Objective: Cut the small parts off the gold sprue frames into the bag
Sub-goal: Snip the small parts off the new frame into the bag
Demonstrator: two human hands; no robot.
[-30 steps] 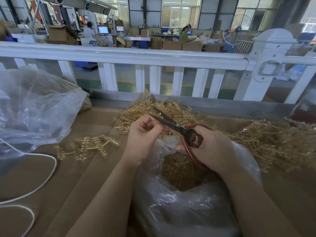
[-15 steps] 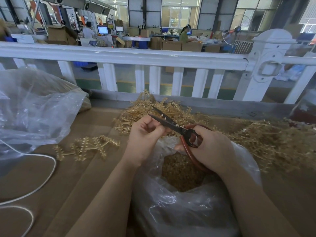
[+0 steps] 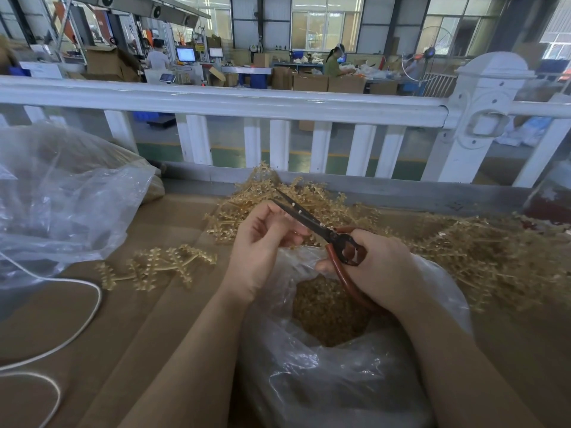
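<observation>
My right hand (image 3: 380, 267) grips red-handled scissors (image 3: 312, 222) whose dark blades point up and left, slightly parted. My left hand (image 3: 262, 242) is curled just left of the blades, pinching a small piece of gold sprue that is mostly hidden by the fingers. Both hands hover over a clear plastic bag (image 3: 324, 381) whose open mouth shows a heap of small gold parts (image 3: 327, 313). A pile of gold sprue frames (image 3: 482, 254) spreads behind and to the right of the hands. One loose sprue frame (image 3: 157, 267) lies flat on the cardboard to the left.
Brown cardboard (image 3: 92, 335) covers the work surface. A large crumpled clear bag (image 3: 61, 196) sits at the left, with a white cord (image 3: 83, 304) looping below it. A white railing (image 3: 278, 103) runs along the back edge; people work in the workshop beyond it.
The hands and scissors stay in nearly the same place. My left fingers have shifted slightly against the blades.
</observation>
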